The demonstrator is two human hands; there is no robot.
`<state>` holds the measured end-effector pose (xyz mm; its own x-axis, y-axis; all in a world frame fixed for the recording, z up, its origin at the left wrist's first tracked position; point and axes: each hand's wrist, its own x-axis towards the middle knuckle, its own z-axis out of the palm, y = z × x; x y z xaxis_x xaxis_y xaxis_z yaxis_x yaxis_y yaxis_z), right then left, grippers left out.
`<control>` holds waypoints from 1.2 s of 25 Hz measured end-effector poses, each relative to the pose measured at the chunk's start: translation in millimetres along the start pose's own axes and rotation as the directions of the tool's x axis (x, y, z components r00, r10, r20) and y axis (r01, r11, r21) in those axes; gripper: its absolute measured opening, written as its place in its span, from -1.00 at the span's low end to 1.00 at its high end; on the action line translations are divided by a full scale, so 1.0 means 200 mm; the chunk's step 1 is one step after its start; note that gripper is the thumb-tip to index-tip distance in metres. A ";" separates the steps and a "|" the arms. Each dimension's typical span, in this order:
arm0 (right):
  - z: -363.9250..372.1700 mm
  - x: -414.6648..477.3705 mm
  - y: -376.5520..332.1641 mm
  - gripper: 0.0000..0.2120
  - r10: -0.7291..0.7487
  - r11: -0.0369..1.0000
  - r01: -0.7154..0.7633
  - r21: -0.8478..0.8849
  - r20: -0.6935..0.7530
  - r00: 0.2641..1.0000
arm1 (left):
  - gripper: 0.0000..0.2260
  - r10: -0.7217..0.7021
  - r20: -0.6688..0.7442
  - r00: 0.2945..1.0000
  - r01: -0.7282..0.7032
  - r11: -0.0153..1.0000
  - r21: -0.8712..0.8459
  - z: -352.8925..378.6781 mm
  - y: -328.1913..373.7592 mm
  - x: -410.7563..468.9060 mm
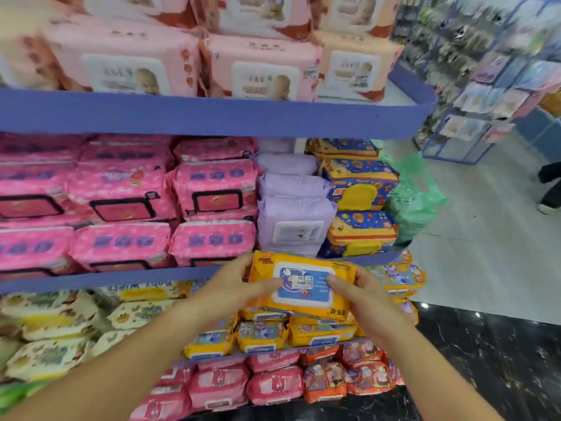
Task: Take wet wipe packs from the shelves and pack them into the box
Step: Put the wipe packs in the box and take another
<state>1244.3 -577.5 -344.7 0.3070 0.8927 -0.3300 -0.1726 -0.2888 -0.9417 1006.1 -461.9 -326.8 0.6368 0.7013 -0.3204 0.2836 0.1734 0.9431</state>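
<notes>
An orange wet wipe pack (303, 299) with a blue and white lid label is held in front of the shelves, just above a row of similar orange packs (261, 335). My left hand (230, 287) grips its left end, thumb across the label. My right hand (361, 293) grips its right end, thumb on the label. The pack is clear of the shelf, label facing me. No box is in view.
Blue shelves (212, 115) hold pale pink packs on top, bright pink (121, 189), lilac (294, 214) and blue-yellow packs (361, 183) in the middle, cream packs (51, 326) lower left, red and orange packs at the bottom. A dark floor and another rack (473, 86) lie right.
</notes>
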 end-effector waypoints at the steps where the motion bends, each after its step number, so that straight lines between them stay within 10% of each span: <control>1: 0.08 -0.01 0.05 -0.31 0.018 0.999 -0.017 -0.048 0.037 0.999 | -0.61 -0.033 -0.028 0.999 0.033 0.999 0.014 -0.06 -0.07 -0.08; 14: 0.84 -0.01 1.02 -0.22 0.293 0.916 -0.221 -0.336 0.182 0.939 | -0.38 -0.292 -0.145 0.945 0.312 0.938 0.148 -0.55 -1.14 -0.48; 18: 0.60 0.09 1.18 -0.06 0.300 0.874 -0.256 -0.413 0.046 0.953 | -0.28 -0.154 -0.172 0.973 0.208 0.909 0.362 -0.35 -1.29 -0.24; 25: 0.19 0.46 1.34 -0.39 0.038 0.751 -0.101 -0.653 -0.111 0.993 | -0.34 0.142 -0.201 0.969 0.012 0.790 0.613 0.01 -1.53 0.40; 30: 0.17 0.59 1.41 -0.31 -0.114 0.501 0.048 -0.864 -0.011 0.993 | -0.23 0.371 -0.162 0.914 0.039 0.318 0.947 0.13 -1.62 0.51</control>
<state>1199.7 -542.2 -646.7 0.3352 0.9158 -0.2214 0.7370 -0.4013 -0.5439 997.4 -465.0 -666.7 0.5714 0.8176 0.0713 0.7942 -0.5727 0.2033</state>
